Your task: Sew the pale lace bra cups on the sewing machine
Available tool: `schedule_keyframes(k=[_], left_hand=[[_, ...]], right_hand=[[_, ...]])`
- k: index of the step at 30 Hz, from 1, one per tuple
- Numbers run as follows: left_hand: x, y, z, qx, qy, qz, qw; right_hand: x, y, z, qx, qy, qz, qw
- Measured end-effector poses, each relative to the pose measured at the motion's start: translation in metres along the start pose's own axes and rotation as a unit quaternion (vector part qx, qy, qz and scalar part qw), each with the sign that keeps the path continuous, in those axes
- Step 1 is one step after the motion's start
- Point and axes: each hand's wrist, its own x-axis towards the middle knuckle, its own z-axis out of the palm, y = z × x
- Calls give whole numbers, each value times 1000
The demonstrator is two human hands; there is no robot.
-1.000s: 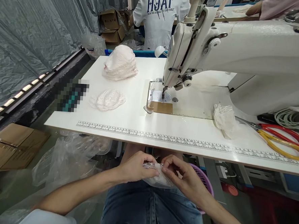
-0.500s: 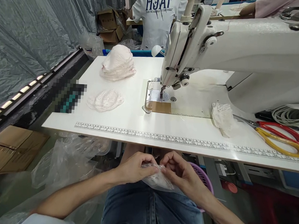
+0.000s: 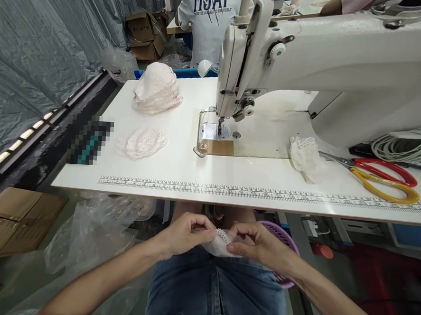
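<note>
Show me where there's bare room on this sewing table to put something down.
The white tabletop is bare between the flat lace piece and the needle plate, with a narrower strip between that plate and the printed ruler. It looks crowded at the right, where the crumpled lace, scissors and coiled cable lie close together.

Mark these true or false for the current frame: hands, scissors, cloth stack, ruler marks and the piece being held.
1. The left hand and right hand both hold the white piece. True.
2. The white piece in the hands lies under the needle. False: it is held over the lap, off the near side of the table.
3. The cloth stack is farther from the person than the flat lace. True.
4. Both handles of the scissors are red. False: one is red, one yellow.
5. The ruler marks run along the table's far edge. False: they run along its near edge.
</note>
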Motion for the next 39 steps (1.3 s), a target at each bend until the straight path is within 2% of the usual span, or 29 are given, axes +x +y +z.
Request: schedule_keyframes(k=[4,10,13,18,29,32,35,37,39], left_hand=[[1,2,4,1,11,-9,1000],[4,11,9,70,41,13,997],[4,13,9,46,53,5,998],[1,20,5,-14,23,-17,999],[-3,28,-3,26,89,22,995],[-9,46,-9,70,114,40,990],[-3,84,-32,170,110,65,977],[15,113,-56,252,79,82,961],[44,138,-81,323,25,80,943]], right_hand=[[-3,4,-1,37,-14,8,999],[1,4,6,-8,35,-6,999],[4,2,5,-24,55,-12,998],[4,-7,4,-20,57,-16,998],[11,-24,8,-61,98,-36,993],[14,-33,10,-51,104,-46,992],[25,-51,6,-51,88,-73,992],[35,-63,-4,-110,89,-91,986],[47,-71,-20,-227,119,-99,962]])
